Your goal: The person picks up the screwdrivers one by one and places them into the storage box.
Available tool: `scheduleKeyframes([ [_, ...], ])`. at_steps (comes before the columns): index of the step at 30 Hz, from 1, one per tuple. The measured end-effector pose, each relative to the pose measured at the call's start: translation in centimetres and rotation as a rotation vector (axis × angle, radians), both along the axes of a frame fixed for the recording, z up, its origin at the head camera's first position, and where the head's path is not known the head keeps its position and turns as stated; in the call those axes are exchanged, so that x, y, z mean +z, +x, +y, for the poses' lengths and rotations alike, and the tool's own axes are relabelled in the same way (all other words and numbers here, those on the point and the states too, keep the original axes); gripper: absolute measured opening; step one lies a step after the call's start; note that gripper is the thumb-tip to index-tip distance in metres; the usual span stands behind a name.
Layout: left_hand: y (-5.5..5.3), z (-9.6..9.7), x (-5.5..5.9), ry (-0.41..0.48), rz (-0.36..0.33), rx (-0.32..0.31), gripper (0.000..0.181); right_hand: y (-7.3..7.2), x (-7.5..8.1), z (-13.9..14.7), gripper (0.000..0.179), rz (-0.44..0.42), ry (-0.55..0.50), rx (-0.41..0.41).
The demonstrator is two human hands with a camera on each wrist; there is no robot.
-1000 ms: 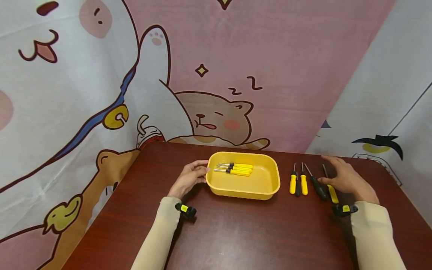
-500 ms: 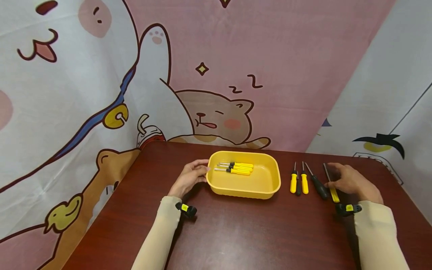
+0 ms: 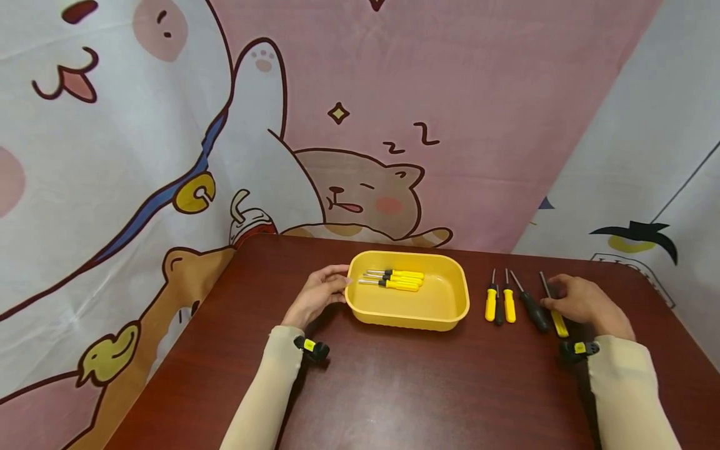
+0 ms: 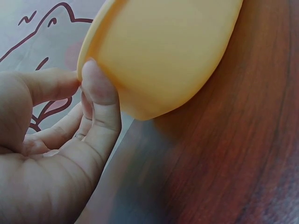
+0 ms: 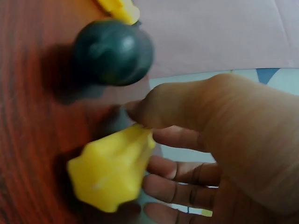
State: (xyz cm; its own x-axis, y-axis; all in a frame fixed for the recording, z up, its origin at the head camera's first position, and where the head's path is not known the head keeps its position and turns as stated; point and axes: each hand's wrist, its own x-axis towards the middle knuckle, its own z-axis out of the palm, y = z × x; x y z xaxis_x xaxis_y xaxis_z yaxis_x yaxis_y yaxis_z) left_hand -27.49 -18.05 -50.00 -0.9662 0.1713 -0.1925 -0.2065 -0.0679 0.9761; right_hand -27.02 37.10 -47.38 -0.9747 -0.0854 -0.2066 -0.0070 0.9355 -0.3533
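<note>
A yellow plastic tray (image 3: 407, 320) stands on the table; my left hand (image 3: 315, 299) pinches its left rim between thumb and fingers, also clear in the left wrist view, where the tray wall (image 4: 173, 51) fills the top. Inside it lie several small yellow-handled screwdrivers (image 3: 400, 285). At the right, my right hand (image 3: 590, 307) is over a yellow-handled screwdriver (image 3: 560, 326), its thumb and fingers closed round the upper handle. In the right wrist view, the butt of that yellow handle (image 5: 105, 175) faces the camera. Its blade tip points to the back of the table.
Left of that screwdriver lie a large dark-green-handled screwdriver (image 3: 534, 314), two yellow-handled ones (image 3: 509, 307) and a small dark one (image 3: 498, 315). A patterned cloth (image 3: 478, 125) hangs behind the dark red wooden table (image 3: 427, 387).
My right hand has come down from above the rightmost screwdriver, and its outstretched fingers have closed in on the handle. The left hand keeps its hold on the tray.
</note>
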Motion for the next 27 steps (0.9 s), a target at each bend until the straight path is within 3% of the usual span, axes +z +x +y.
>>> scheduleKeyframes([
  [7,0.05,0.06,0.1,0.005,-0.002,0.002,0.038,-0.09,-0.39,0.08,0.072,-0.031,-0.019,-0.052],
  [18,0.02,0.09,0.2,-0.002,0.003,0.001,0.041,0.11,0.29,-0.42,0.068,-0.12,-0.075,-0.043],
  [27,0.1,0.06,0.31,0.002,0.0,-0.002,0.04,0.17,0.38,-0.4,0.064,-0.078,-0.063,-0.023],
])
